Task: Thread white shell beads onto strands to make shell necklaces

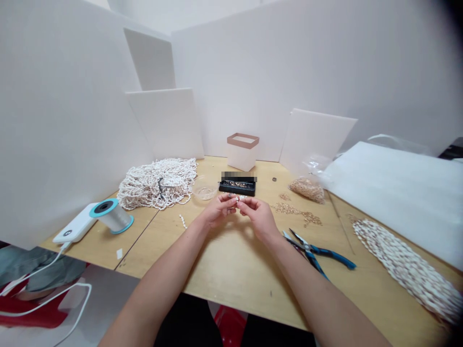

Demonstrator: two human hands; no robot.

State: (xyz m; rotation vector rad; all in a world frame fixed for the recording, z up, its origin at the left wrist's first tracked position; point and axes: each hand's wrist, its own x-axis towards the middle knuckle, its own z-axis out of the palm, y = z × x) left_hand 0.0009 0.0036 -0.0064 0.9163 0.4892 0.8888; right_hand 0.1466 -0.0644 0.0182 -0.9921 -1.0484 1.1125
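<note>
My left hand [219, 210] and my right hand [255, 217] meet above the middle of the wooden table, pinching a small piece of white beads [238, 197] between their fingertips. Just beyond them lie a black tray of gold findings [237, 187] and a small glass dish [204, 188]. Blue-handled pliers [318, 254] rest to the right of my right wrist. A short bead strand [183, 221] lies left of my left hand. Loose gold pieces [294, 209] are scattered right of the tray.
A heap of white bead strands [157, 183] and a spool of clear thread [112, 216] stand at left. At right lie a bag of gold pieces [306, 190] and a long white beaded bundle [405, 267]. White boards [166, 123] surround the table [231, 270].
</note>
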